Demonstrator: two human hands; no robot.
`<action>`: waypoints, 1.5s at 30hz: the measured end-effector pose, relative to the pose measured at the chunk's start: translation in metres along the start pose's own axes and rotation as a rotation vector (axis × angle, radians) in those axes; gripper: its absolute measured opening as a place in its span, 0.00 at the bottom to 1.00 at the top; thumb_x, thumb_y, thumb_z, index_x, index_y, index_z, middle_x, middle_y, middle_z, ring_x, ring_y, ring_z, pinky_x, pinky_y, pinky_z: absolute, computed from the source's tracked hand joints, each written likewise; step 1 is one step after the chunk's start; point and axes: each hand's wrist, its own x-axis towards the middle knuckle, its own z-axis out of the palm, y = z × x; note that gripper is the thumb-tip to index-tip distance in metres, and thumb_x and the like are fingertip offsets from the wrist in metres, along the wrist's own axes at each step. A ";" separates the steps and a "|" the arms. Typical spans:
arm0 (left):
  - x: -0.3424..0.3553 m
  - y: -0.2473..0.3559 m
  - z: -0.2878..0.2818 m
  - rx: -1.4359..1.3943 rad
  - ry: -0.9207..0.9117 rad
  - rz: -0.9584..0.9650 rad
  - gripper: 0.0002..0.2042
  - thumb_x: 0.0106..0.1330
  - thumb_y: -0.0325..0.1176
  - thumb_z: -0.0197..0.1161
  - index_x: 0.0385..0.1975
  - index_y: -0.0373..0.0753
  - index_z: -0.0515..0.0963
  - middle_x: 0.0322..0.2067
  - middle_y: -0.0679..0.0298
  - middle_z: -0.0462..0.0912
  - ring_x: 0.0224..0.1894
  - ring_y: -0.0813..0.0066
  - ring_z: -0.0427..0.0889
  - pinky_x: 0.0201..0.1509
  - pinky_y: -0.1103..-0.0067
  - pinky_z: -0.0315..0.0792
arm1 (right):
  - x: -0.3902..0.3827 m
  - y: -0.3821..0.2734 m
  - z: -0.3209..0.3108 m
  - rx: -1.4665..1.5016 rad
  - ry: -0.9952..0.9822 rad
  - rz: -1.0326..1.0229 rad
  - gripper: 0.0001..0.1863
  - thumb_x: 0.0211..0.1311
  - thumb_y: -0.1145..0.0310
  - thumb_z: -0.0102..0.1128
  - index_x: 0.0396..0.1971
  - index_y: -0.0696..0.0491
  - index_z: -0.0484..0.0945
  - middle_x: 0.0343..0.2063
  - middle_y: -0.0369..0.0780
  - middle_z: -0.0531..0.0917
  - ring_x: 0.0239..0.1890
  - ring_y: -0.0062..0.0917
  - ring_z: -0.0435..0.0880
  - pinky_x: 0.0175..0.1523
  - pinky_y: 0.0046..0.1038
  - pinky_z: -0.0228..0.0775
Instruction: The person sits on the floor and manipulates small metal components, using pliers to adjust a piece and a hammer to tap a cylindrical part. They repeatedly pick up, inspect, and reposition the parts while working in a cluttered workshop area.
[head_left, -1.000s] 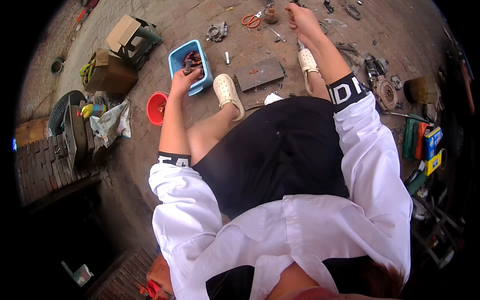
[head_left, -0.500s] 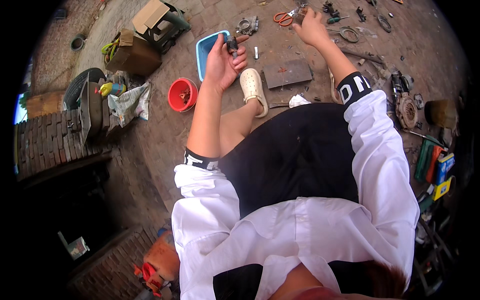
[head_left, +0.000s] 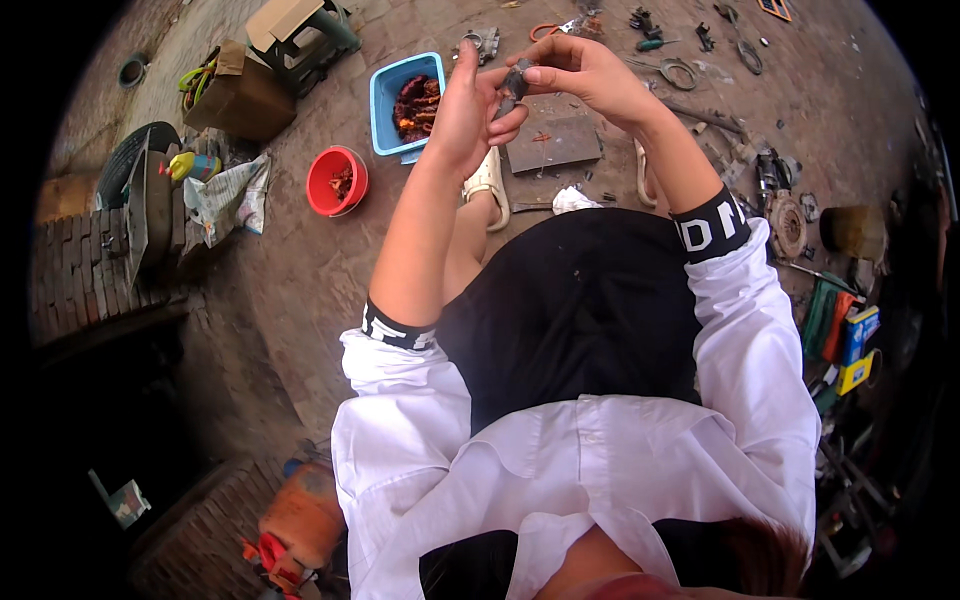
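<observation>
A small dark grey, roughly cylindrical part [head_left: 513, 86] is held up between my two hands, over the ground ahead of me. My left hand [head_left: 468, 118] curls its lower fingers round the part, its thumb pointing up. From the other side my right hand [head_left: 592, 82] pinches the part's upper end between thumb and fingertips. Whether the right fingers hold anything else is hidden. Beneath the hands lies a flat grey metal plate [head_left: 570, 148] with a few reddish scraps. Beside the left hand stands a blue basin [head_left: 378, 110] holding dark reddish-brown, copper-coloured pieces.
A red bucket [head_left: 318, 190] with brownish scraps stands left. Beyond the hands lie orange-handled scissors [head_left: 545, 31], a green-handled screwdriver [head_left: 655, 44] and a metal ring [head_left: 678, 73]. Near my feet is a crumpled white tissue [head_left: 575, 200]. A round clutch-like disc [head_left: 788, 225] lies right.
My right hand has come from the spot by the scissors, left and down onto the dark part. The left hand has moved slightly right, with the part. More of the basin's contents shows.
</observation>
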 end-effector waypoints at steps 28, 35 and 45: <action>0.012 -0.024 0.008 0.304 0.066 0.228 0.20 0.68 0.24 0.48 0.61 0.30 0.65 0.40 0.58 0.82 0.33 0.78 0.78 0.40 0.82 0.72 | -0.004 -0.001 0.008 0.029 0.212 0.068 0.24 0.62 0.72 0.63 0.58 0.58 0.71 0.50 0.38 0.79 0.50 0.23 0.78 0.57 0.26 0.71; 0.019 -0.021 0.017 0.332 0.120 0.294 0.25 0.66 0.20 0.50 0.65 0.36 0.61 0.48 0.58 0.81 0.45 0.73 0.84 0.32 0.79 0.78 | -0.003 -0.009 -0.006 0.210 0.279 0.002 0.23 0.61 0.76 0.62 0.57 0.60 0.71 0.48 0.39 0.81 0.49 0.22 0.80 0.54 0.24 0.74; 0.014 -0.006 0.026 0.004 -0.003 0.157 0.26 0.64 0.18 0.56 0.64 0.30 0.62 0.50 0.49 0.79 0.49 0.66 0.83 0.55 0.77 0.77 | -0.001 -0.002 -0.046 0.350 0.125 -0.003 0.23 0.63 0.77 0.60 0.58 0.62 0.70 0.49 0.43 0.80 0.51 0.24 0.79 0.58 0.26 0.73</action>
